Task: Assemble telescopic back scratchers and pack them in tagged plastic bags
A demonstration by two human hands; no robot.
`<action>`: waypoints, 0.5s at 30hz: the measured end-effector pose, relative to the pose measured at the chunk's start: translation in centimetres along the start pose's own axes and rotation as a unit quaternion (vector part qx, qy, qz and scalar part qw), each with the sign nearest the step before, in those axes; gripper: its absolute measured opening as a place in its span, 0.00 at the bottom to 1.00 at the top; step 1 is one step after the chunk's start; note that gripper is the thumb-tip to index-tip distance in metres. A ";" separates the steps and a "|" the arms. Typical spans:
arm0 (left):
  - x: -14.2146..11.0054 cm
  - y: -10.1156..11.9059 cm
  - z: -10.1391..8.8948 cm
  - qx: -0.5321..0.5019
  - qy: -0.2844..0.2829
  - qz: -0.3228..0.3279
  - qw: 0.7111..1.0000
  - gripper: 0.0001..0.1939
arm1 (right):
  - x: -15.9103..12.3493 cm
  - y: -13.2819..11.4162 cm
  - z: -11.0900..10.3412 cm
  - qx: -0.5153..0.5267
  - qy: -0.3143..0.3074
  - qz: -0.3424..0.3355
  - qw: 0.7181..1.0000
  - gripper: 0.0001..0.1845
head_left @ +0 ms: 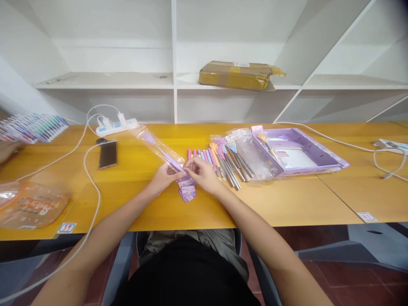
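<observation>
A purple back scratcher [172,160] with a hand-shaped head lies inside a long clear plastic bag [156,146]. My left hand [164,178] is closed round its handle end, with the head pointing away to the upper left. Thumb and fingers of my right hand [201,172] pinch at the bag's near end, close to the left fingertips. Below both hands, small purple printed cards [188,193] lie on the table. Just right of my right hand are several metal-rod back scratchers [234,163] with coloured heads, and a row of coloured handles [207,156], partly hidden by that hand.
Clear bags [255,155] lie against a purple box [318,165] at right. On the left are a phone [108,154], a power strip [119,126], a white cable [95,182], an orange packet [38,204] and several pens [35,127]. A taped carton [236,75] sits on the shelf.
</observation>
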State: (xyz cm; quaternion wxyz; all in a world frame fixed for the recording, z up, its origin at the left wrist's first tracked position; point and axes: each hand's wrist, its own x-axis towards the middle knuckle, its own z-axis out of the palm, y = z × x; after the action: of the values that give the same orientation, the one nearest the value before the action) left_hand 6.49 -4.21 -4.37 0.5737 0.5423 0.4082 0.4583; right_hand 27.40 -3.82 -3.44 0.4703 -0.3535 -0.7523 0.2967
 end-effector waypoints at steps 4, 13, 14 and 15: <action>0.1 0.0 0.0 -0.001 -0.010 0.005 1.000 0.26 | 0.0 0.3 0.2 0.033 0.021 0.007 0.999 0.06; 0.0 0.5 0.3 -0.019 -0.007 0.008 1.000 0.27 | 0.0 1.2 0.1 0.062 0.036 0.044 0.997 0.26; 0.0 0.5 0.3 -0.022 -0.008 0.008 1.000 0.28 | 0.0 1.4 0.2 0.080 0.016 0.056 0.995 0.28; 0.0 0.5 0.3 -0.025 -0.011 0.007 1.000 0.28 | -0.1 1.6 0.3 0.101 -0.005 0.068 0.993 0.28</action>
State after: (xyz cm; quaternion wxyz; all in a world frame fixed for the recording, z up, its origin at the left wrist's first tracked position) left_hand 6.77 -4.33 -3.88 0.5886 0.5358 0.3864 0.4660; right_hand 27.52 -3.01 -4.80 0.4786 -0.3529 -0.6953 0.4037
